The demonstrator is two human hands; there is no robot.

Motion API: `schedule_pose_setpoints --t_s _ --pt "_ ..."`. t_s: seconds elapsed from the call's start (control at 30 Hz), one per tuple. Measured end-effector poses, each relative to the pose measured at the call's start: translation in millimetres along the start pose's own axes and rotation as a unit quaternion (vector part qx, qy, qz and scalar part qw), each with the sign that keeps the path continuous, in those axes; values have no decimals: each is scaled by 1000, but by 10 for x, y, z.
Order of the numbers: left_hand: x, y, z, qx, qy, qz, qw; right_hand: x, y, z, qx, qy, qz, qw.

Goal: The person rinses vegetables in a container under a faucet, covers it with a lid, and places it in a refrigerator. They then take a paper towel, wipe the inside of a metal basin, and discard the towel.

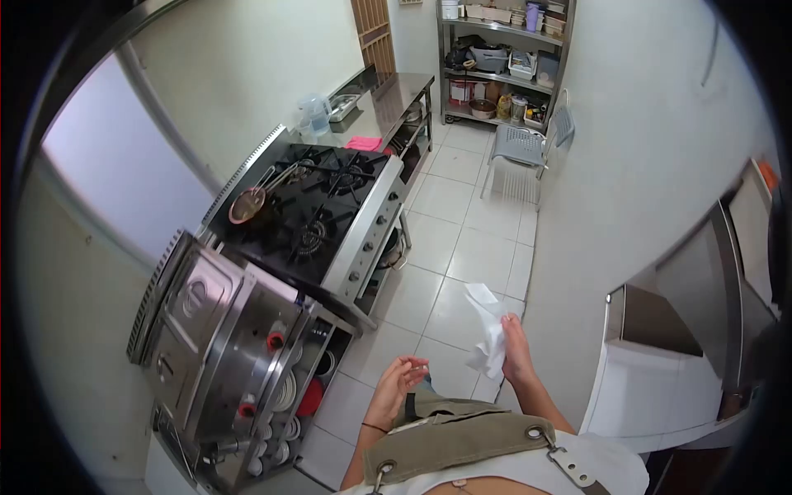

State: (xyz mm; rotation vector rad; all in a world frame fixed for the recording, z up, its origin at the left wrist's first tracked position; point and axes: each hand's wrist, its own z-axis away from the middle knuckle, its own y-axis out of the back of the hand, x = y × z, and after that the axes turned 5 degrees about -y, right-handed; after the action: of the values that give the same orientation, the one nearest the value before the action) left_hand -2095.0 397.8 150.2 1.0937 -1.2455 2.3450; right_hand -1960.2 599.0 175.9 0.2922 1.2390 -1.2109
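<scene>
My right hand (516, 351) is closed on a crumpled white paper towel (488, 334), which hangs from the fingers over the tiled floor. To its left, in front of my apron, my left hand (398, 386) is raised with its fingers loosely bent and apart. I see nothing held in it. The olive apron (462, 441) has metal eyelets and straps and covers my front.
Left of me stand a steel fryer (223, 338) with red knobs and a black-topped gas stove (309, 206) carrying a strainer (247, 205). Beyond are a steel counter (384, 107), a pink cloth (363, 143), a grey chair (520, 147) and loaded shelves (503, 78). A white tiled counter (652, 396) is at right.
</scene>
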Motion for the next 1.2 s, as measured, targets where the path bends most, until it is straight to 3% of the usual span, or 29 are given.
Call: schedule_pose_setpoints --t_s 0.1,0.17,0.23,0.27,0.3,0.37,0.43,0.47,0.57,0.63,0.7,0.77,0.83,0.87,0.9,0.93,1.0,1.1,1.2 --pt "544 -67 -830 -21 -12 -53 998 -380 -527 -435 -11 54 87 995" --pt "811 -146 -1454 -55 -7 -101 993 -532 -776 -670 -13 230 296 927" --pt "968 -206 -2108 -139 20 -264 954 -659 -921 -868 -12 268 334 904" --pt "1000 -222 -2431 -175 76 -266 945 -736 -991 -1007 -26 310 377 873" --pt "1057 -333 -2681 -188 77 -273 940 -804 -1037 -1191 -41 350 420 836" --pt "1105 -569 -3129 -272 52 -293 915 -850 -969 -1575 -53 335 445 829" --pt "1027 -634 -3698 -299 103 -297 901 -896 -892 -1988 -28 279 458 843" --pt "1085 -765 -3903 -320 138 -252 903 -946 -840 -2207 -53 238 420 874" --pt "1385 -1237 -4497 -349 163 -169 907 -1162 -829 -2937 -16 247 415 876" --pt "1611 -1471 -4861 -279 135 -48 950 -1459 -897 -3416 -22 240 430 870" --pt "1867 -1614 -5328 -223 193 72 953 -1786 -1009 -3927 -74 267 445 852" --pt "2132 -1773 -5766 -248 127 100 955 -2090 -1153 -4443 -89 297 462 831" --pt "2086 -1630 -6298 -220 110 190 950 -2344 -1315 -4874 -135 347 506 778" --pt "2159 -1672 -6559 -293 58 72 952 -2398 -1355 -5095 -156 351 505 773" --pt "2267 -1650 -6701 -233 172 291 912 -2441 -1413 -5307 -173 367 494 769" --pt "2371 -1676 -6841 -247 154 345 892 -2464 -1466 -5523 -183 370 496 764" --pt "2365 -1632 -7201 -299 119 389 863 -2554 -1576 -5952 -195 337 553 737" --pt "2348 -1631 -7842 -340 100 433 829 -2653 -1733 -6700 -165 264 694 650" --pt "2430 -1682 -8599 -368 98 462 801 -2765 -1799 -7524 -153 278 683 658"
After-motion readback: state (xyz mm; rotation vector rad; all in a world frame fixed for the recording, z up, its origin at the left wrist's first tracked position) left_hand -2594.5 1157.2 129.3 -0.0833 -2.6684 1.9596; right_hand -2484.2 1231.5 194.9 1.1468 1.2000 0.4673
